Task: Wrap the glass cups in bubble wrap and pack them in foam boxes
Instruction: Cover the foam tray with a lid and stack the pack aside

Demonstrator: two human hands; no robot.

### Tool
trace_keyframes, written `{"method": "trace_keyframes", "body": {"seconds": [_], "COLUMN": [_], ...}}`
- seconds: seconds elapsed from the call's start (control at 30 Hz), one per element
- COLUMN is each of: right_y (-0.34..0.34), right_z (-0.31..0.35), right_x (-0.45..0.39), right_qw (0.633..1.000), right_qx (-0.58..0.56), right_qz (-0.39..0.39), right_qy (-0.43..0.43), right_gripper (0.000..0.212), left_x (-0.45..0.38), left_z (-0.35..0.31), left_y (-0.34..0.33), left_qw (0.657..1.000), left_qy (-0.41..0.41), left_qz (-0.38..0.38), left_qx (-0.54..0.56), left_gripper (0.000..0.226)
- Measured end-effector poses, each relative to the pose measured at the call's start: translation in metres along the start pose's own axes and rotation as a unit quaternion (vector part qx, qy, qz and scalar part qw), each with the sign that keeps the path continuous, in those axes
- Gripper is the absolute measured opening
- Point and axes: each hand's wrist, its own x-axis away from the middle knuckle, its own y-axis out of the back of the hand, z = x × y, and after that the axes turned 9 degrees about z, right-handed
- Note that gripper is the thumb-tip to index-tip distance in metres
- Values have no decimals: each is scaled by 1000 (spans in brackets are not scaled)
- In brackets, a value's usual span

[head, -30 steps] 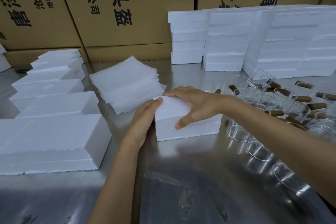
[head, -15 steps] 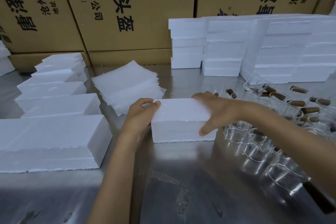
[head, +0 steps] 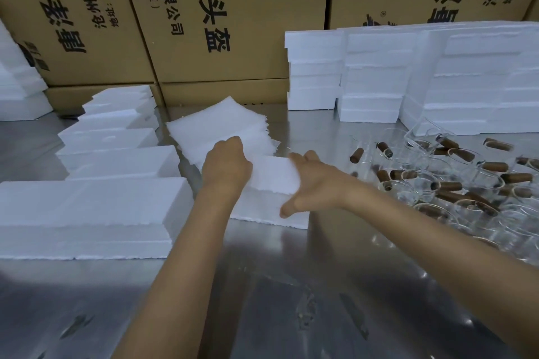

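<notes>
Both hands (head: 262, 181) gripping foam box (head: 271, 178), perhaps lifting lid; cartons (head: 221, 9) marked "头盔".

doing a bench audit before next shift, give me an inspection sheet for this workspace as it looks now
surface: shiny metal table, smudged.
job's things: foam box at centre, its lid raised; bubble wrap stack behind it; glass cups with brown handles crowded at right, unwrapped.
clutter: closed foam boxes at left, more stacked at back.
hands: left hand and right hand grip the lid's ends.
cables: nothing seen.
surroundings: printed cardboard cartons behind the table.
</notes>
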Motion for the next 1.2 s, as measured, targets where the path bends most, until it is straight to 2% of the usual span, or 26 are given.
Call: {"method": "trace_keyframes", "body": {"seconds": [0.1,0.33,0.47,0.6,0.77,0.93,1.2], "right_y": [-7,-18,-32,-42,-50,-56,-64], "right_z": [14,40,56,65,75,95,102], "right_x": [-13,-42,-53,-59,-63,-71,-73], "right_qw": [1000,1000,998,995,993,991,984], "right_qx": [-15,-21,-46,-71,-85,-103,-154], "right_qz": [-14,-18,-31,-39,-43,-47,-68], "right_qy": [-12,1,31,63,68,66,48], "right_gripper": [108,126,123,115,111,108,109], "left_x": [-12,-24,-26,-25,-21,-22,-33], "left_z": [11,39,53,62,60,52,64], "left_y": [5,19,28,35,30,14,16], "left_qw": [999,994,990,986,985,991,995], "left_qy": [-8,2,12,36,15,-10,-8], "left_qz": [6,-13,-36,-48,-82,-39,-14], "left_qx": [-42,-111,-137,-156,-149,-131,-99], "left_gripper": [37,35,30,10,8,34,39]}}
